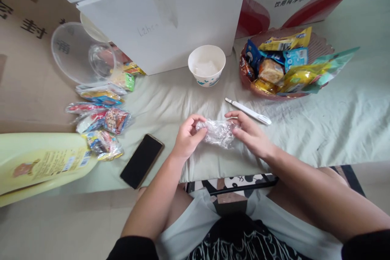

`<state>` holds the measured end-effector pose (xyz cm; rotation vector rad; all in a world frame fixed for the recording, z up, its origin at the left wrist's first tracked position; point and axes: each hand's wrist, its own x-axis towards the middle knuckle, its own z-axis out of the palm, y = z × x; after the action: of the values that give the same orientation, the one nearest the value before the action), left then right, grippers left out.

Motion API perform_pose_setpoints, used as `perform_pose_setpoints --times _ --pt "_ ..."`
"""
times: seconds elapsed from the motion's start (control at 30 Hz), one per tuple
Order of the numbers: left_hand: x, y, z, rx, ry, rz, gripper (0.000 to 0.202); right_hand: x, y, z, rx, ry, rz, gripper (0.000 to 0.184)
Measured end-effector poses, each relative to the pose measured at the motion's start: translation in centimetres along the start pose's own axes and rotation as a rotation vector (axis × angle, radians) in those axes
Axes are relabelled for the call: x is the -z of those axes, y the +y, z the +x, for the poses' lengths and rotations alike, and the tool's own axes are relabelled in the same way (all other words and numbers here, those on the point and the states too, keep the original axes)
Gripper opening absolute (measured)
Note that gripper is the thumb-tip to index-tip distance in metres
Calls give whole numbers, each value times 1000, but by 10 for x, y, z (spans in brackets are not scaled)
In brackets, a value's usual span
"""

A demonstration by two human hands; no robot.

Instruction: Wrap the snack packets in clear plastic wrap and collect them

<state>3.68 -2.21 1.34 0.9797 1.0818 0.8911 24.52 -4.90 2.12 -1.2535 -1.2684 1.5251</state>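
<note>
A crumpled bundle of clear plastic wrap [219,133] lies between my hands, just above or on the pale green cloth. My left hand [189,136] pinches its left end between thumb and curled fingers. At the right end, my right hand [250,133] has its thumb and fingers bent around the edge of the plastic. Whatever the wrap may contain cannot be made out. Just beyond my right hand lies a slim white cutter [248,111], set at a slant. A white paper bowl [207,66] stands farther back, with something whitish inside.
At back right, a pinkish scalloped bowl [317,42] holds several packaged snacks. More wrapped snacks [103,120] lie at left, near a clear plastic tub [68,65], a yellow bottle [45,164] and a phone [142,161]. White boxes [170,20] and a red-and-white carton [292,0] close off the back.
</note>
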Motion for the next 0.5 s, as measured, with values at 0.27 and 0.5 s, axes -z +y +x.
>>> perform_pose_setpoints --times 0.27,0.5 --pt "0 -2 -1 -7 21 78 21 -1 5 4 -63 78 -144 34" --pt "3 0 -4 49 -94 -40 43 -3 4 3 109 93 -237 37"
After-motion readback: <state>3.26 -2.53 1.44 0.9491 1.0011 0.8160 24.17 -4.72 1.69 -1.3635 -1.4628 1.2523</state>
